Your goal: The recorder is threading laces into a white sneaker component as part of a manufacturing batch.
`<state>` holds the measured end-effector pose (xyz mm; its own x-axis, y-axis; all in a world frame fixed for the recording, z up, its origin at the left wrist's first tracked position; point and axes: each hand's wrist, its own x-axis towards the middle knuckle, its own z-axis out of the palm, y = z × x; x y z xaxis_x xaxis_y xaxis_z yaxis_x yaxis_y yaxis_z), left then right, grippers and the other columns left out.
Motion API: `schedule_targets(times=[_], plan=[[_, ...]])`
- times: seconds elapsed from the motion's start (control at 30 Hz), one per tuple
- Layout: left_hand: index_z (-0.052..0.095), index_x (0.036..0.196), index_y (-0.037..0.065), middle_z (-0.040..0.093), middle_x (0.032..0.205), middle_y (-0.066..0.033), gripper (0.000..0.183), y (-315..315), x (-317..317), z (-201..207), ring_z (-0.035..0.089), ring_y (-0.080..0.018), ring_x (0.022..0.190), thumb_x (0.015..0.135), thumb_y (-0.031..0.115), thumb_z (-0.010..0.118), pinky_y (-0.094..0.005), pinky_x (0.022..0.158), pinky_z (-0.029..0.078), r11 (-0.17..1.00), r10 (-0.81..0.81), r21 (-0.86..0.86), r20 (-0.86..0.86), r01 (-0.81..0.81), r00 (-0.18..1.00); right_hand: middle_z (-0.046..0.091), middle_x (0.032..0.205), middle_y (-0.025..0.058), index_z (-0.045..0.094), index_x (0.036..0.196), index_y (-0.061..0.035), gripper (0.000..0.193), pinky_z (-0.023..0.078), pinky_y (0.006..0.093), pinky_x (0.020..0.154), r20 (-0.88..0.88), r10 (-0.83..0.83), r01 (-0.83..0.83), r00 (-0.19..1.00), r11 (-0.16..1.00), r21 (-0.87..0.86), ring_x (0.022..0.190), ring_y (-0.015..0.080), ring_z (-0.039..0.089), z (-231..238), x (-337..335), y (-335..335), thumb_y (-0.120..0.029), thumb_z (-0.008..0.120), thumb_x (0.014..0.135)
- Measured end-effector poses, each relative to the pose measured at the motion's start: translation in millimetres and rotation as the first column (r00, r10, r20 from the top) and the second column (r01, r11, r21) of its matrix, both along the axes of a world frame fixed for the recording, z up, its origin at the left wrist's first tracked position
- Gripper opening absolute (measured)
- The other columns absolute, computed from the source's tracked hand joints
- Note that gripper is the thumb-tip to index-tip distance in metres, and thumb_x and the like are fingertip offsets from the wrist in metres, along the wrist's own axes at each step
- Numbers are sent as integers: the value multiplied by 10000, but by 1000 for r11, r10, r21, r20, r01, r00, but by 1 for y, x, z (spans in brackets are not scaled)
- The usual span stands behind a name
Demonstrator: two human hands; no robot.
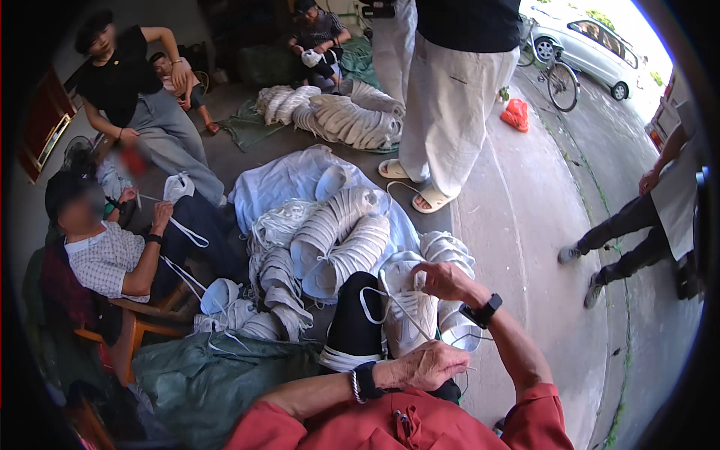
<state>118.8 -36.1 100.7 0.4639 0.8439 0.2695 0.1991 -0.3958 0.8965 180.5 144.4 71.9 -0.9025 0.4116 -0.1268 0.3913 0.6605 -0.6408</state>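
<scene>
A white shoe upper [411, 311] rests on my black-trousered knee [358, 315], with a white lace [375, 300] looping off its left side. My right hand [441, 279] pinches the top edge of the upper. Just below it, my left hand [426, 365] is closed around the lower end of the lace near the upper's bottom edge. I wear red sleeves, a dark watch on the right wrist and a black band on the left.
Stacks of white shoe uppers [337, 240] lie on a pale sheet [277, 180] ahead, more stacks [352, 116] farther back. A seated person [112, 247] laces at left; others sit behind. A standing person [450, 90] blocks the middle. A green sack [210, 375] lies at lower left.
</scene>
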Motion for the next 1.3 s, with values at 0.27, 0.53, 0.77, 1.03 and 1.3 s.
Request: schedule_targets(times=[0.27, 0.53, 0.77, 1.03, 1.3], plan=[[558, 782, -9, 557, 587, -97, 142, 45, -74, -52, 580, -119, 541, 759, 119, 615, -307, 494, 451, 554, 644, -597, -135, -581, 753, 615, 704, 100, 565, 1012, -80, 328, 478, 363, 609, 143, 113, -119, 983, 992, 38, 694, 260, 629, 7, -11, 9, -63, 584, 685], [630, 857, 24, 634, 796, -189, 159, 81, -85, -67, 625, -339, 790, 766, 142, 575, -400, 666, 475, 759, 508, -210, -400, -616, 763, 622, 663, 82, 574, 832, -51, 155, 471, 301, 526, -163, 27, -29, 986, 1000, -7, 618, 191, 630, -20, 2, 2, -89, 692, 738], [588, 735, 41, 615, 732, -179, 102, 74, -89, -57, 607, -363, 718, 718, 138, 565, -431, 602, 461, 759, 546, 56, -597, -648, 588, 634, 665, 109, 581, 811, -40, 83, 478, 327, 550, -229, -37, 21, 973, 997, -69, 617, 259, 637, -16, 9, -4, -97, 618, 764], [552, 692, 21, 572, 597, -86, 145, -23, -232, -50, 537, -193, 438, 777, 136, 572, -341, 402, 410, 79, 742, -361, -601, -929, 296, 644, 740, 126, 619, 868, -31, 106, 488, 335, 595, -340, -64, 34, 938, 995, -93, 657, 257, 632, 0, -3, -13, -116, 577, 821], [509, 868, 77, 450, 537, -14, 69, -29, -198, 11, 391, -136, 366, 869, 145, 522, -251, 345, 305, 477, 832, -870, 403, -120, 382, 556, 1039, 193, 518, 1114, 15, 279, 477, 392, 749, -471, 151, -228, 869, 967, -111, 875, 346, 583, 8, -60, -105, -142, 489, 886]])
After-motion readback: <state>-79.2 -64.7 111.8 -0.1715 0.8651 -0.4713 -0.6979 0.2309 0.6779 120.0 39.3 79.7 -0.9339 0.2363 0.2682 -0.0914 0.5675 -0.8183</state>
